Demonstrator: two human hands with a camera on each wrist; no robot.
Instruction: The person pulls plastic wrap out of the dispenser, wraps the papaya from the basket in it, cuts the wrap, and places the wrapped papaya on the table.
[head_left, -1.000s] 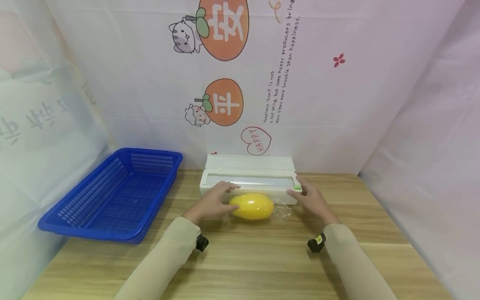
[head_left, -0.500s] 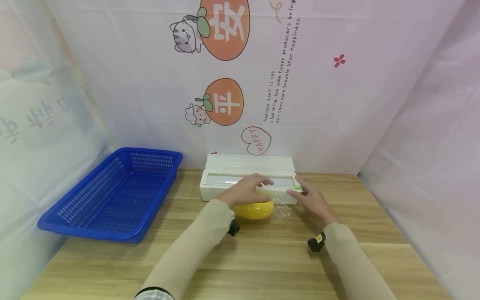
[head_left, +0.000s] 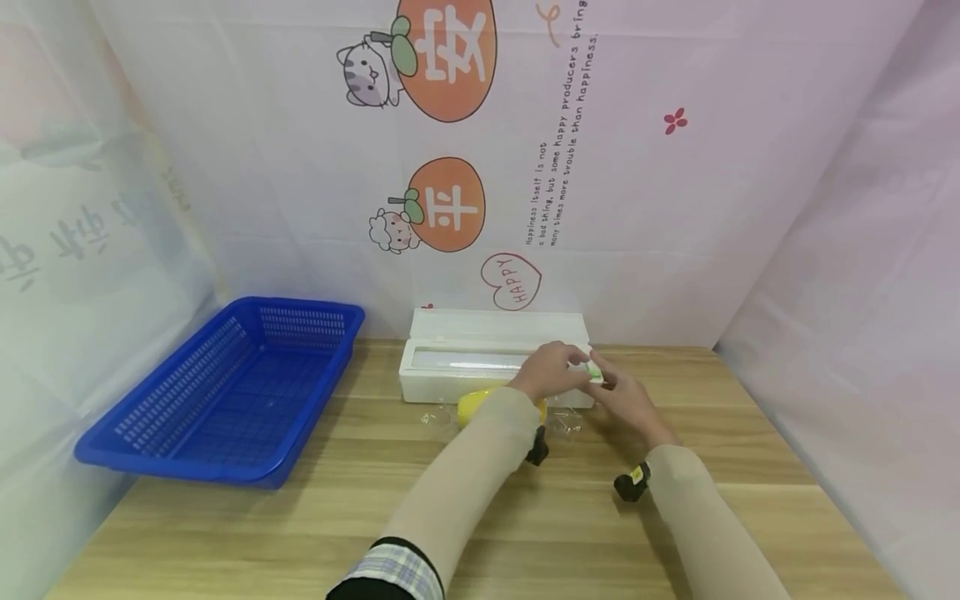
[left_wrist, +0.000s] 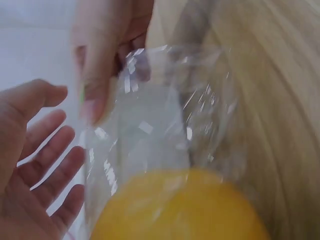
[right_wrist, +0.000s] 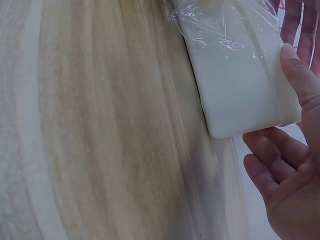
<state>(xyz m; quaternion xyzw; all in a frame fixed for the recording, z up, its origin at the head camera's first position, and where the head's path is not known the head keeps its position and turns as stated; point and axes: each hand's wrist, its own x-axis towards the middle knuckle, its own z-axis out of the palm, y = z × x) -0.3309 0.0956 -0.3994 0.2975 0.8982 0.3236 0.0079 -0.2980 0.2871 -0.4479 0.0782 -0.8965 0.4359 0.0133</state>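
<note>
A white cling film dispenser box [head_left: 435,388] stands at the back of the table with its lid [head_left: 495,323] raised. My right hand [head_left: 630,406] holds its right end; in the right wrist view the thumb [right_wrist: 295,67] lies on the box's edge and the fingers bend at its end. My left hand [head_left: 546,372] is over the box's right part, close to the green slider [head_left: 594,369]. Its fingers [left_wrist: 52,135] are loosely bent and hold nothing in the left wrist view. Below it, partly hidden by the left sleeve, lies a smooth yellow oval object [head_left: 474,406] wrapped in clear film [left_wrist: 200,110].
A blue plastic basket [head_left: 318,408] stands on the left of the wooden table [head_left: 570,533]. Printed white cloth [head_left: 645,208] hangs behind and along both sides. Dark cameras sit at both wrists.
My left hand has moved right, from the yellow object's left end across the box to its right end by the green slider. My right hand has stayed at the box's right end.
</note>
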